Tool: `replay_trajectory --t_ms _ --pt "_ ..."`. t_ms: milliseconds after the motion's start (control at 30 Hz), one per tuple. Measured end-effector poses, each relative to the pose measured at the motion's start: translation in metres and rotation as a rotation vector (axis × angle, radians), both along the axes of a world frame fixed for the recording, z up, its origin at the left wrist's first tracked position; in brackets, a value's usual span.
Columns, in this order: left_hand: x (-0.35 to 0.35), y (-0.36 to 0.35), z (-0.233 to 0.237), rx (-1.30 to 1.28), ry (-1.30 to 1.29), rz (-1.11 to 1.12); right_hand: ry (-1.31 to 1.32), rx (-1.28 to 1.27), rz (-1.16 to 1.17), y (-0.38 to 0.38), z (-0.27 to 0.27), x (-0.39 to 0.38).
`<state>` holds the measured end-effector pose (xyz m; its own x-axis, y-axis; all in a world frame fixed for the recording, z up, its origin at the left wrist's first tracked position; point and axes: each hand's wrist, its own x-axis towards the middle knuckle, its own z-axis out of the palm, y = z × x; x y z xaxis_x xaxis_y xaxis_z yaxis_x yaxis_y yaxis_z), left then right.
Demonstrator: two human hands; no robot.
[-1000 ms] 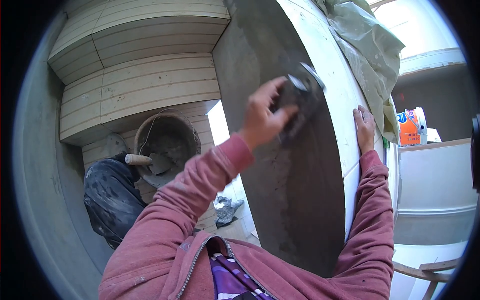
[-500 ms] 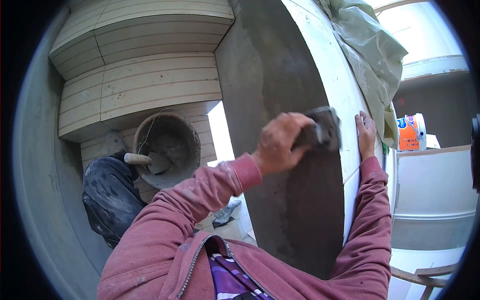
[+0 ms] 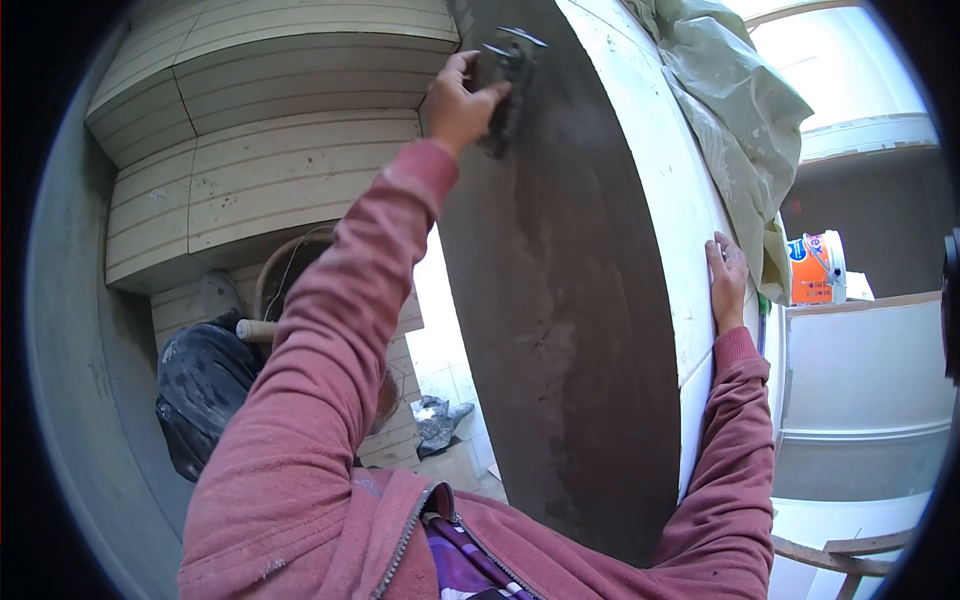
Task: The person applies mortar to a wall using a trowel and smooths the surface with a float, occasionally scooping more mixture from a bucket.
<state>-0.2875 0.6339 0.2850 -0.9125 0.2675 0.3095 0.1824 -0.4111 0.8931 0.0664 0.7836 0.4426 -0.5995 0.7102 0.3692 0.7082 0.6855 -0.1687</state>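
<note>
My left hand (image 3: 463, 105) is closed around a plastering float (image 3: 512, 80), which is smeared by motion. The float lies against the far end of a long grey plastered surface (image 3: 570, 330), darker and damp-looking in places. To the right, my right hand (image 3: 728, 272) rests on the white tiled ledge (image 3: 650, 170) alongside the plaster, fingers stretched forward and holding nothing. Partly hidden behind my left sleeve is a mortar bucket (image 3: 268, 280). A trowel's pale handle (image 3: 256, 331) sticks out over its rim; the blade is hidden.
Tiled steps (image 3: 300, 165) rise at the far left. A dark bundle (image 3: 205, 385) lies beside the bucket, and a crumpled grey plastic piece (image 3: 437, 422) lies on the floor. A greenish sheet (image 3: 730, 110) drapes over the ledge. An orange and white paint bucket (image 3: 815, 268) stands right.
My left hand has swept the float away from me and leftward, from beside the ledge to the far end of the plaster. My left arm now covers much of the mortar bucket. My right hand stays on the ledge.
</note>
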Motion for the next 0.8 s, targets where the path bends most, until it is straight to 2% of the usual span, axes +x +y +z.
replay_trajectory --t_ms 33,67,133,200,267,300,333,400,433,467,533,633,700,733,767,800 --pt "0.014 -0.005 0.007 0.107 0.061 -0.044 0.002 -0.002 0.000 0.001 0.000 -0.001" --pt "0.027 -0.009 0.014 0.106 0.059 -0.046 0.006 -0.008 -0.010 0.002 0.001 -0.003" --pt "0.050 -0.014 0.026 0.057 0.203 -0.135 -0.002 -0.016 -0.027 0.003 0.000 -0.001" --pt "0.043 -0.002 0.018 -0.042 0.193 -0.131 0.020 -0.017 -0.018 0.005 0.000 -0.001" --pt "0.011 0.015 -0.010 -0.322 0.070 0.110 0.010 -0.016 -0.022 0.002 0.000 0.000" --pt "-0.002 0.011 -0.020 -0.399 -0.036 0.098 0.004 -0.010 -0.016 0.002 0.002 -0.003" --pt "-0.007 0.007 -0.026 -0.391 -0.034 0.111 0.009 -0.003 -0.003 0.004 0.004 -0.006" --pt "-0.004 0.002 -0.037 0.021 -0.330 -0.167 0.014 -0.019 -0.021 0.005 0.001 -0.002" --pt "0.000 0.006 -0.039 0.123 -0.271 -0.202 0.024 -0.025 -0.017 0.005 0.001 -0.003" --pt "0.004 0.011 -0.039 0.120 -0.272 -0.206 0.024 -0.028 -0.021 0.005 0.000 -0.003" --pt "0.026 0.004 -0.008 0.273 -0.493 -0.424 0.016 -0.006 -0.050 0.002 0.002 -0.007" --pt "0.053 0.008 0.038 0.350 -0.312 -0.335 0.018 -0.005 -0.044 0.002 0.002 -0.006" --pt "0.078 -0.001 0.067 0.295 -0.158 -0.292 0.044 -0.015 -0.041 0.002 0.001 -0.007" --pt "0.103 -0.022 0.090 0.176 0.009 -0.165 0.044 -0.019 -0.037 0.010 0.000 -0.002" --pt "0.128 -0.032 0.102 0.183 0.231 -0.105 0.030 0.026 0.009 0.024 -0.003 0.007" --pt "0.157 -0.045 0.114 0.287 0.288 -0.248 0.018 0.073 0.055 0.036 -0.007 0.011"
